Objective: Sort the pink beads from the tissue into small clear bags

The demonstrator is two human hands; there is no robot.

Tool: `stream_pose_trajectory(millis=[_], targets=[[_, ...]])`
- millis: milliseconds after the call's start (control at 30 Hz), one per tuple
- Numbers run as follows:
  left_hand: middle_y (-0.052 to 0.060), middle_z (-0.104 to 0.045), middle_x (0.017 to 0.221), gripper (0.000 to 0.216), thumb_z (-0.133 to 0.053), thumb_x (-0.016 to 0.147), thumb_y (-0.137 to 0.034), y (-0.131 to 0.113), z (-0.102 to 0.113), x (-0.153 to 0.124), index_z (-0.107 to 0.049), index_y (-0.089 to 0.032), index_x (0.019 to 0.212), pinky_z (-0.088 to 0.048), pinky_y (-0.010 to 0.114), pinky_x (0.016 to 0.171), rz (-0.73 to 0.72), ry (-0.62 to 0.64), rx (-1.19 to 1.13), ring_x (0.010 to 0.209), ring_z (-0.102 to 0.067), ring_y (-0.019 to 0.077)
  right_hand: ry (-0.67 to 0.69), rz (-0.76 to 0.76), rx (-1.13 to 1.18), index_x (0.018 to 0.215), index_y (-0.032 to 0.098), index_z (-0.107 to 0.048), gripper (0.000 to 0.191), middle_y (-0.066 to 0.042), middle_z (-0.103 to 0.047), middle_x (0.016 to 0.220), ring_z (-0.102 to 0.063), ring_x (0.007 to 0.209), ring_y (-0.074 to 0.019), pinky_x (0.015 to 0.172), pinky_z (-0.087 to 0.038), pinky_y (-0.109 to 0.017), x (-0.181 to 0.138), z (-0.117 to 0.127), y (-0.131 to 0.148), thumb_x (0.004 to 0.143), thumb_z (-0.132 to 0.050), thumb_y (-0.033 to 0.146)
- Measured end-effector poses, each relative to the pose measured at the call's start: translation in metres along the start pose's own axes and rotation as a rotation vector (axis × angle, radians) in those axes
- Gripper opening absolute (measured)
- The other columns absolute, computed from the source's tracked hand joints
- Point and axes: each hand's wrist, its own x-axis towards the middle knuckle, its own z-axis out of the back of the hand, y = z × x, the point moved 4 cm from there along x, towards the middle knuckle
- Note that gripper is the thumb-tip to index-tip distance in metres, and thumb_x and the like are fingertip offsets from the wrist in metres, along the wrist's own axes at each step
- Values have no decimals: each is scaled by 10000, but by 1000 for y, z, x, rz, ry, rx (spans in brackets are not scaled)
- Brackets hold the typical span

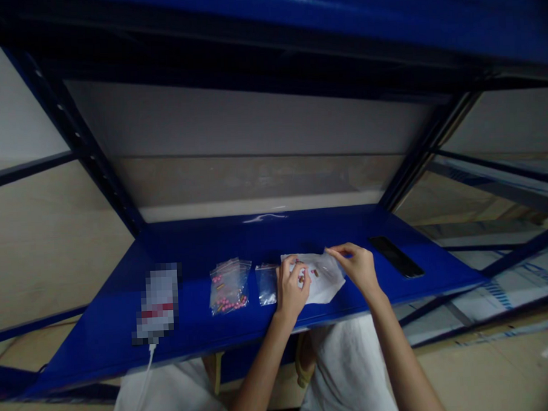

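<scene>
A creased white sheet of paper (323, 292) lies near the front edge of the blue shelf, with a few brown-and-pink capsules (315, 273) on it. My right hand (357, 265) pinches the sheet's far right corner, which is lifted slightly. Over the sheet's left part, my left hand (293, 287) has its fingers curled together beside some pills; what its fingertips hold is too small to make out. Just left of that hand lies a flat clear zip bag (265, 284), partly covered. Farther left, overlapping clear zip bags (231, 284) contain pink pills and capsules.
A black phone (397, 256) lies on the shelf to the right. At the left is a pixelated device (157, 300) with a white cable (149, 365) hanging over the front edge. Blue rack posts (90, 153) rise at the sides, and an upper shelf (293, 29) hangs overhead.
</scene>
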Motion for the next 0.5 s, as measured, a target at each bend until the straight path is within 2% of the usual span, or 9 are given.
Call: stream_pose_trajectory(millis=[167, 367, 500], targets=[[65, -554, 1061, 135, -544, 809, -139, 1, -1, 0, -623, -211, 890, -422, 356, 859, 11, 7, 2, 963, -556, 197, 29, 39, -18, 722, 190, -699, 409, -65, -708, 758, -651, 681, -207, 621, -476, -289, 1, -5, -1, 780, -553, 567], [59, -569, 1039, 129, -532, 822, -151, 0, -2, 0, -623, -210, 893, -413, 350, 857, 8, 35, -3, 948, -563, 189, 48, 31, -20, 683, 187, -693, 409, -67, -703, 706, -650, 650, -214, 601, -475, -295, 0, -8, -1, 739, -595, 580], [64, -589, 1079, 242, -536, 855, -214, 2, -5, 1, -567, -222, 1095, -411, 359, 877, 11, 111, -3, 1017, -557, 206, 108, 84, 54, 707, 192, -687, 391, -66, -707, 728, -653, 672, -218, 620, -487, -303, 0, -9, 9, 753, -587, 568]])
